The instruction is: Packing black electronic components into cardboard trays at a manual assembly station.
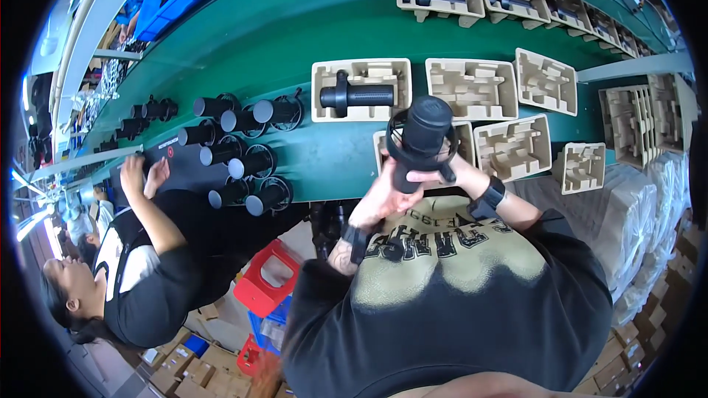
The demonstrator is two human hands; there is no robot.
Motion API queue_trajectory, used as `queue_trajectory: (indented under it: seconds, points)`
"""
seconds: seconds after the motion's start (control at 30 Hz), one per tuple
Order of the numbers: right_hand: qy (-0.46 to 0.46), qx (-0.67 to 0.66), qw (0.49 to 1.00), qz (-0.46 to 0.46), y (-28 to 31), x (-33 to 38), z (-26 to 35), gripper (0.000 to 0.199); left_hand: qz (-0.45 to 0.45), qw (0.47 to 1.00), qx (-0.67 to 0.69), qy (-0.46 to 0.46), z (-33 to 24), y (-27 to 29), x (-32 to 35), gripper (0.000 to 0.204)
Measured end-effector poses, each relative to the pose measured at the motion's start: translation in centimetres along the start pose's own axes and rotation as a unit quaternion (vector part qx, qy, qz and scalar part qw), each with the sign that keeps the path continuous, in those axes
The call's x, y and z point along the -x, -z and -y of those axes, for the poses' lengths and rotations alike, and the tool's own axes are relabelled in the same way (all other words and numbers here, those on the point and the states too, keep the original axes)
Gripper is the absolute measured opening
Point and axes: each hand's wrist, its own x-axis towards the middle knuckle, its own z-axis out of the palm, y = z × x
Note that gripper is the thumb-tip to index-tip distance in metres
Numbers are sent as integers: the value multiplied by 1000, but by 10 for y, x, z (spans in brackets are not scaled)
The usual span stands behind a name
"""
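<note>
The left hand [391,197] and right hand [461,172] grip a black ringed cylinder [428,124]; the pulp tray [383,72] ahead-left is filled, several nearby trays [512,149] rightward unfilled.

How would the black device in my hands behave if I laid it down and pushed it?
The black device might roll, being largely cylindrical, though its wider ring could make it rock or veer. It's probably stiff: nothing visibly sags.
</note>
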Motion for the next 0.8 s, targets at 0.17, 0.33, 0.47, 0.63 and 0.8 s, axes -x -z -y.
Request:
queue_trajectory:
  seconds: [0.17,0.33,0.47,0.63,0.8]
  points:
    - [164,598,734,-277,78,11,2,57,-127,939,-248,-203,-30,23,-29,32]
    - [150,665,664,-308,123,10,-8,60,-535,537,-520,-394,-97,97,-47,40]
    - [184,634,683,-313,123,-3,-17,59,-428,667,-558,-245,-91,143,-71,51]
    - [130,561,784,-232,143,-6,-11,58,-450,688,-544,-169,-96,142,-82,57]
    - [105,344,914,-187,179,-6,-2,43,-455,664,-563,-185,-86,143,-88,58]
